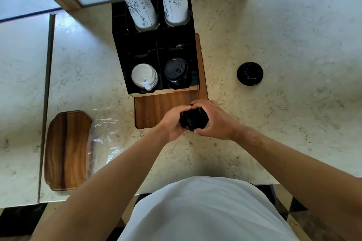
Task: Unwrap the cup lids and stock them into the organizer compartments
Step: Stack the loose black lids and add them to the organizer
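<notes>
black lids (194,118) gripped by both hands' fingers (197,104) (organizer (121,49) holds white, black stacks).

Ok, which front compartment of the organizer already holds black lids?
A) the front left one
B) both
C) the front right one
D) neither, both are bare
C: the black lids sit in the front right compartment of the organizer, while the white lids fill the front left one.

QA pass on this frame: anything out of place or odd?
Yes: one black lid lies alone on the counter, right of the organizer. Crumpled clear wrap sits beside the wooden tray. Nothing looks spilled or damaged.
</notes>
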`<action>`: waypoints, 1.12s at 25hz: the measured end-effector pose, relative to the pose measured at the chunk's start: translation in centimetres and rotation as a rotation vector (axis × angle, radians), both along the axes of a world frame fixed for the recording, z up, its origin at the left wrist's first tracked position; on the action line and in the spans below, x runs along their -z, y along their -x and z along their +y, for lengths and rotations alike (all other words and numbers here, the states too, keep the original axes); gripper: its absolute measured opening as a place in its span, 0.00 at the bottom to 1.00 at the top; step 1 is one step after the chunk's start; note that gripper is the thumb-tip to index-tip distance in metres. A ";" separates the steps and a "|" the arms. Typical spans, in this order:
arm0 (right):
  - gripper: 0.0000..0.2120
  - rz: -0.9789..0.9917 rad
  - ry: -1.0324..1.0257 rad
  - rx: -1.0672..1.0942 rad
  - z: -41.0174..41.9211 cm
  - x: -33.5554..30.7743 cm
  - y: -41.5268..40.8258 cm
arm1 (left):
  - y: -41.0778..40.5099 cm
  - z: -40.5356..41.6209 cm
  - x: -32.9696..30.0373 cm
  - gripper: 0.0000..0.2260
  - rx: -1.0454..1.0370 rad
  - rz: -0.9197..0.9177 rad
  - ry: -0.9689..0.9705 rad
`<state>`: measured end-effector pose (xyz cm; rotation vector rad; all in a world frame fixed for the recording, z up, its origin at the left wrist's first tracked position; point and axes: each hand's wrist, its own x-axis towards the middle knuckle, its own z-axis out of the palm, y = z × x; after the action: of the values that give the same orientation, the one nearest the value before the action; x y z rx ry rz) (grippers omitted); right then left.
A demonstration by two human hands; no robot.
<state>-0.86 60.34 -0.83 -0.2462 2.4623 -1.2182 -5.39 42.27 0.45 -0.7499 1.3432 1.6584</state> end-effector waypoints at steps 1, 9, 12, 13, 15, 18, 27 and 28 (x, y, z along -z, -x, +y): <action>0.40 -0.022 0.009 0.017 0.0 -0.1 0.0 | 0.0 -0.1 0.1 0.13 0.001 -0.003 0.001; 0.55 -0.113 0.043 0.058 1.0 -0.4 0.4 | 0.5 -0.3 0.3 0.19 0.087 0.039 0.038; 0.42 -0.068 -0.025 0.158 3.2 -0.4 1.4 | 0.8 0.0 0.7 0.19 0.050 0.030 0.066; 0.35 -0.004 -0.069 0.231 4.3 -0.2 1.9 | 0.9 0.1 0.9 0.19 0.042 0.027 0.090; 0.24 0.151 -0.259 0.427 6.6 0.6 3.4 | 0.9 0.3 1.1 0.18 0.038 0.031 0.125; 0.29 0.115 -0.514 0.703 9.8 1.6 6.2 | 1.0 0.6 1.4 0.19 0.066 0.042 0.147; 0.42 -0.046 -0.483 0.724 12.1 2.8 8.0 | 1.4 1.2 1.8 0.19 0.034 0.031 0.141; 0.42 -0.012 -0.380 0.698 11.4 2.4 7.6 | 1.4 1.2 1.7 0.18 0.021 0.020 0.119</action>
<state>-8.50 71.79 -3.26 0.7768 2.7929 -0.9219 -6.80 43.45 -1.23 -0.7872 1.4694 1.5847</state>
